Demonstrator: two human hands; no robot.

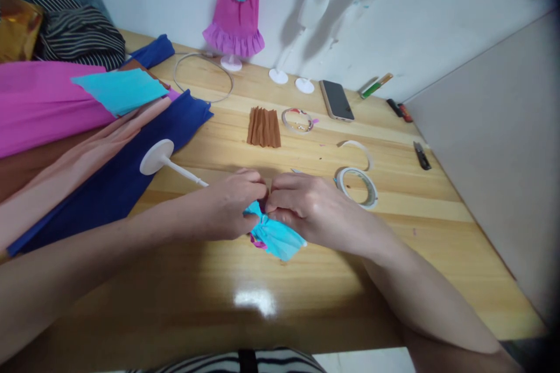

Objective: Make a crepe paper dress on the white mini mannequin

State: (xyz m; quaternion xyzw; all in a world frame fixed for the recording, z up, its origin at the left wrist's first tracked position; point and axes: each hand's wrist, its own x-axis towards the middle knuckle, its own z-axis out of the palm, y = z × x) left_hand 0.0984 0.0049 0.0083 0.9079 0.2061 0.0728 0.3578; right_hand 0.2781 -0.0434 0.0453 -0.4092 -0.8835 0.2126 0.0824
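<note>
My left hand [234, 204] is closed around a small dress form that lies tilted toward the left. Its white stand [181, 172], a round base on a thin rod, sticks out from the hand. Bright blue crepe paper [282, 239] is gathered on the form and fans out below my fingers. My right hand [306, 207] is closed too, its fingers pinching the blue paper close to my left fingertips. A bit of magenta paper [259, 242] shows under the blue. Most of the form's body is hidden by the hands.
Crepe paper sheets [48, 105] cover the left side. Pleated brown paper [263, 128], a tape roll [370, 192], a phone [336, 100] and a utility knife [422, 156] lie beyond my hands. Along the wall stand a dressed form [238, 17] and two white forms [315, 9].
</note>
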